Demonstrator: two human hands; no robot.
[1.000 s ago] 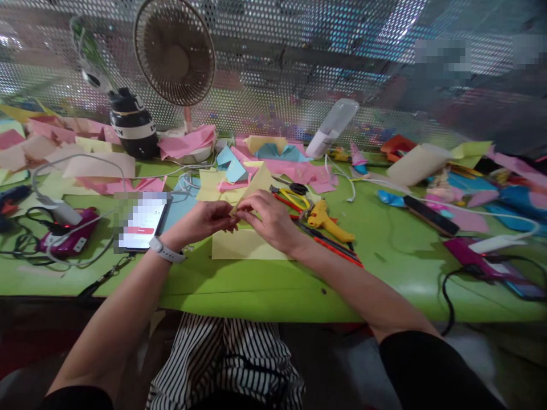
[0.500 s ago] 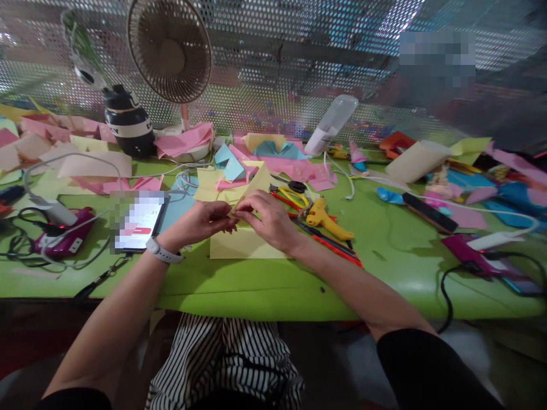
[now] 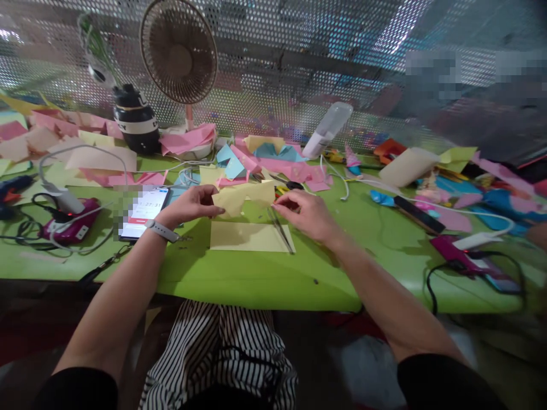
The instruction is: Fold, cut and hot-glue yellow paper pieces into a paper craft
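A creased sheet of yellow paper is stretched above the table between my two hands. My left hand is closed on its left end, thumb in front. The fingertips of my right hand are pinched together at its right edge. Just below those fingertips, slim dark tweezers slant across the right part of a flat yellow paper strip; whether the fingers touch them I cannot tell. A phone with a lit screen lies beside my left wrist.
Folded pink paper and blue paper line the back, with a fan and a black bottle behind. Purple power strips stand left and right, with loose cables. A dark-handled tool lies to the right.
My hands were close together over folded yellow paper. They have moved apart, the right one rightward, and the paper is now spread between them. The tweezers now show over the flat strip.
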